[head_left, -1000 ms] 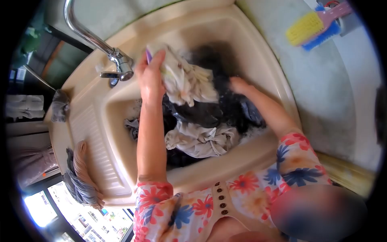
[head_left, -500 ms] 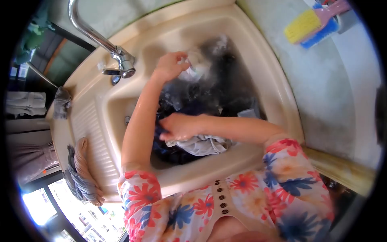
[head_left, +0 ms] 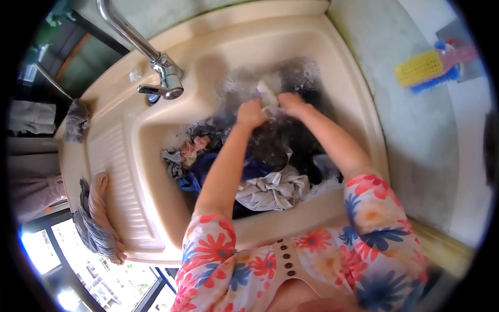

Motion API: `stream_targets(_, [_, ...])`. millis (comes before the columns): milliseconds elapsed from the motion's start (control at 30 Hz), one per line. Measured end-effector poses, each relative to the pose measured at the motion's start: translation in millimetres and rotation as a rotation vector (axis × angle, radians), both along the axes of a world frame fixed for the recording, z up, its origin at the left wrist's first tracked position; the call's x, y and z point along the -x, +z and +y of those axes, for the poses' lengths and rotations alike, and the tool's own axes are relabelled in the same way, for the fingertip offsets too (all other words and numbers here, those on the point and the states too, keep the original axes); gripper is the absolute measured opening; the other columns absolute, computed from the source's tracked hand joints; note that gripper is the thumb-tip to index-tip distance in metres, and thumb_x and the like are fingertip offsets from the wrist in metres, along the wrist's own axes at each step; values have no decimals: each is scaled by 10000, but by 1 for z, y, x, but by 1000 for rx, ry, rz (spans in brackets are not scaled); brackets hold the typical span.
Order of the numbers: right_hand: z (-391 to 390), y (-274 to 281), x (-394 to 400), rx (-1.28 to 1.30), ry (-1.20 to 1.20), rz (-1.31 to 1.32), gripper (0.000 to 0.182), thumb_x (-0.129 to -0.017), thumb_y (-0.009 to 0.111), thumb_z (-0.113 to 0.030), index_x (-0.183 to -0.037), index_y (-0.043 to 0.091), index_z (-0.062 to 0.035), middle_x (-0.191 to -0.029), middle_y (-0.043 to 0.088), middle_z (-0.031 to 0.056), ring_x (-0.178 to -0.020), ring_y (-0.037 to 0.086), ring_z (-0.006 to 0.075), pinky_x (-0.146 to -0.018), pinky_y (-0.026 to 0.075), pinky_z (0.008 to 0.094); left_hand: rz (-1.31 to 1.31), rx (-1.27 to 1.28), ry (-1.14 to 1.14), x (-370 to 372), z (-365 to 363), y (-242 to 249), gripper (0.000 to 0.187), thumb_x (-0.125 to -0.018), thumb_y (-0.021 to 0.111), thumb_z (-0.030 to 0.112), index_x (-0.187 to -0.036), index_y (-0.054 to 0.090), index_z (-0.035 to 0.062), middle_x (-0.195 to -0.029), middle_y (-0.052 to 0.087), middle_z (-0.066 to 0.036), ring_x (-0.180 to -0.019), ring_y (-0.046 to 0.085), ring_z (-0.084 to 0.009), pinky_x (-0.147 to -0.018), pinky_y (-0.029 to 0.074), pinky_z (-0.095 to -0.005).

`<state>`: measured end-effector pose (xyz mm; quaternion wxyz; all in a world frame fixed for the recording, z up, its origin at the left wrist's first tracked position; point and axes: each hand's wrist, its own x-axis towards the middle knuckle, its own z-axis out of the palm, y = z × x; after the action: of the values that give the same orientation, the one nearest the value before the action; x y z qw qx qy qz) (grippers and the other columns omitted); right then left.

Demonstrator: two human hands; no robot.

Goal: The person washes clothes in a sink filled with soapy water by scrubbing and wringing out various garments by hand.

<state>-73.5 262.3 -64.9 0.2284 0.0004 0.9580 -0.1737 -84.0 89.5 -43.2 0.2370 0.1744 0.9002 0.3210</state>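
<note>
1. The small, soft white cloth (head_left: 268, 93) is in the far part of the sink, between the two hands, in cloudy, bubbly water.
2. The left hand (head_left: 252, 113) is at the cloth's left side. Its fingers look curled in, but they are blurry, so I cannot tell if they pinch it.
3. The right hand (head_left: 292, 104) is at the cloth's right side. Its fingers look bent and close together; I cannot tell how they grip.
4. Dark, wet clothes (head_left: 306, 127) lie around and below the hands.
5. Nearer, there is a crumpled light grey cloth (head_left: 273, 191). A dark blue cloth (head_left: 205, 169) is to its left, and a bunched pink cloth (head_left: 193, 148) is farther left.
6. All this is in the big, shiny beige sink (head_left: 171, 208).
7. A bent silver metal tap (head_left: 169, 78) stands left of the bowl.
8. A twisted peach cloth (head_left: 101, 203) and a twisted grey cloth (head_left: 92, 234) lie on the sink's ridged left side.
</note>
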Motion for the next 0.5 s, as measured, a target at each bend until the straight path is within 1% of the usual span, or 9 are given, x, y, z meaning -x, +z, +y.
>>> stream_targets(33, [6, 17, 0, 9, 33, -91, 226, -673, 615, -182, -865, 627, -62, -860, 628, 170, -841, 606, 310, -739, 464, 403, -224, -153, -12, 16, -15, 1, 471, -638, 667, 196, -1060, 562, 13, -900, 618, -121, -817, 599, -247, -759, 470, -326])
stream_targets(67, [16, 49, -4, 247, -16, -153, 153, -678, 591, -153, -774, 636, -42, -775, 634, 149, -725, 616, 245, -643, 479, 326, -445, -308, -21, 30, -32, 2, 454, -647, 656, 173, -1068, 560, 31, -920, 613, -93, -820, 599, -204, -717, 480, -304])
stream_targets(100, [39, 48, -1, 479, -195, -243, 205, -687, 583, -130, -855, 640, -27, -784, 635, 107, -733, 593, 174, -660, 467, 287, -576, -503, 111, 38, -48, 2, 408, -658, 609, 101, -1060, 583, 44, -919, 607, -71, -783, 583, -162, -626, 454, -268])
stream_targets(167, [64, 40, -4, 898, -501, -43, 262, -705, 570, -110, -942, 622, -11, -820, 631, 79, -769, 579, 150, -683, 461, 268, -696, -974, 375, 39, -61, 3, 430, -702, 632, 174, -1107, 557, 52, -952, 602, -80, -838, 574, -180, -675, 440, -279])
stream_targets(267, [33, -3, 5, 427, -457, 439, 308, -734, 606, -180, -1003, 587, -32, -880, 628, 138, -786, 593, 231, -713, 462, 329, -735, -1167, 673, 18, -43, 21, 457, -762, 624, 289, -1131, 527, 38, -995, 593, -79, -925, 553, -195, -801, 432, -325])
stream_targets(333, [-42, 64, -23, 271, -445, 412, 174, -721, 591, -221, -748, 548, -54, -733, 575, 181, -697, 567, 354, -616, 447, 414, -793, -1248, 637, 10, -21, 10, 480, -830, 539, 402, -1157, 505, 51, -1090, 562, -88, -1021, 513, -248, -928, 367, -393])
stream_targets(367, [-61, 51, -36, 293, -270, 740, 199, -700, 611, -225, -666, 505, -60, -655, 554, 149, -624, 550, 348, -556, 422, 432, -860, -1292, 631, 9, -16, 4, 462, -846, 509, 406, -1166, 504, 73, -1158, 535, -105, -1059, 492, -278, -959, 344, -412])
stream_targets(433, [-100, 79, -61, 461, -9, 844, 269, -686, 636, -226, -598, 437, -68, -589, 498, 125, -560, 519, 310, -513, 393, 424, -1186, -1643, 404, 5, -23, -4, 424, -871, 436, 418, -1074, 552, 65, -1153, 538, -126, -1082, 489, -300, -937, 381, -428])
stream_targets(500, [-115, 65, -59, 435, -1, 805, 230, -721, 615, -222, -613, 478, -72, -589, 498, 135, -571, 516, 333, -530, 403, 426, -977, -1594, 402, -3, -25, -39, 422, -874, 432, 409, -1080, 557, 62, -1131, 553, -115, -1056, 502, -294, -891, 408, -405])
